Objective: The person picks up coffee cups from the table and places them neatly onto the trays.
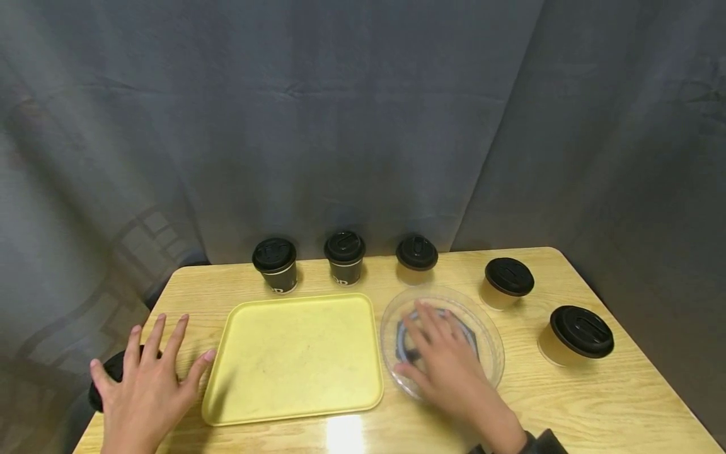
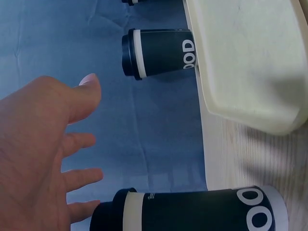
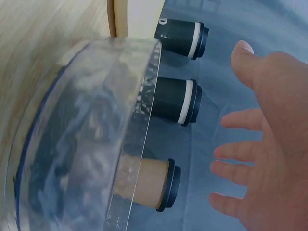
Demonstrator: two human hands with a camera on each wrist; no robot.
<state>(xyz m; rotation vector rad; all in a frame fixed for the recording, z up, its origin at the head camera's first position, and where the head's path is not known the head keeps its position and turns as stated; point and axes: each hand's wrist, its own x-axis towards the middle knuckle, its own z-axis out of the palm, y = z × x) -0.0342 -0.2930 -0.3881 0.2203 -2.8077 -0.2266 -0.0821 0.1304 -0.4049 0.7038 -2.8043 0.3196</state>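
Note:
My left hand [image 1: 149, 397], fingers spread, hovers at the left end of the table over a dark paper cup with a black lid [image 1: 115, 372], partly hidden behind it. In the left wrist view that dark cup [image 2: 192, 211] lies close below the fingertips, and nothing is held. Above a clear round plastic bowl [image 1: 492, 325], my right hand [image 1: 448, 369] has its fingers extended and apart. From the right wrist, the palm faces the bowl's [image 3: 91, 130] open side with no object in the fingers. Between the hands lies a yellow tray [image 1: 295, 359].
Along the back edge stand two dark lidded cups [image 1: 280, 277] and a tan lidded cup [image 1: 415, 273]. Two more tan cups, one farther back [image 1: 495, 295] and one nearer [image 1: 558, 347], stand on the right. A grey curtain [image 1: 340, 126] hangs behind the wooden table [image 1: 612, 397].

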